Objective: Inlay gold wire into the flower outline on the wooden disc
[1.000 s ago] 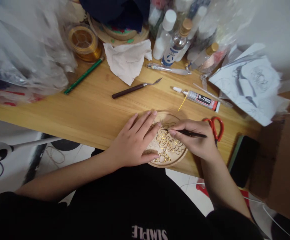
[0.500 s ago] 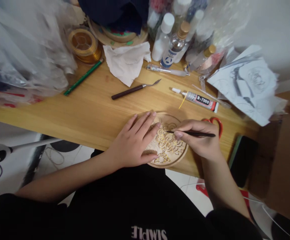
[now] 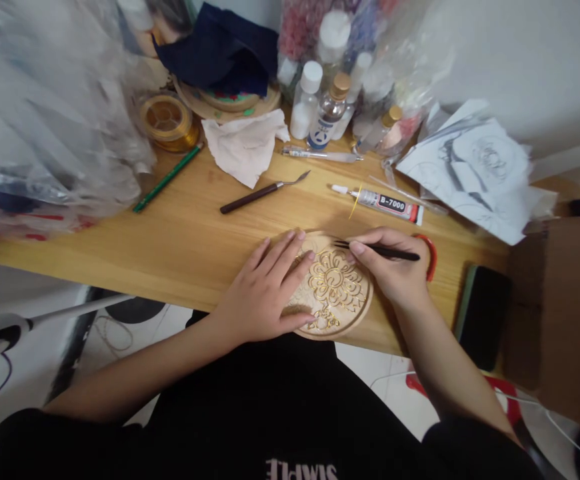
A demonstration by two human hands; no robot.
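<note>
A round wooden plaque [image 3: 334, 319] with a gold wire flower pattern lies at the front edge of the table. Spread flat over its left side is my left hand [image 3: 270, 287], fingers apart. Black tweezers [image 3: 390, 252] are pinched in my right hand [image 3: 395, 267], their two tips apart above the plaque's upper rim. Behind the right hand, red scissor handles [image 3: 431, 257] show in part. A tube of B-7000 glue [image 3: 390, 204] lies beyond, with a short yellow wire [image 3: 355, 202] across its nozzle.
A palette knife [image 3: 255, 196], a green pencil [image 3: 167, 179], a clear pen [image 3: 320, 155] and a crumpled tissue [image 3: 245, 143] lie farther back. Gold wire spool [image 3: 167, 123], bottles [image 3: 324, 120] and plastic bags [image 3: 55, 107] line the rear. Drawings [image 3: 470, 167], a phone-like dark block [image 3: 485, 317] and a cardboard box [image 3: 575, 320] are right.
My right hand has lifted the tweezers from the flower's middle toward the plaque's upper rim, and their tips now show apart. My left hand stays on the plaque. The camera view has shifted.
</note>
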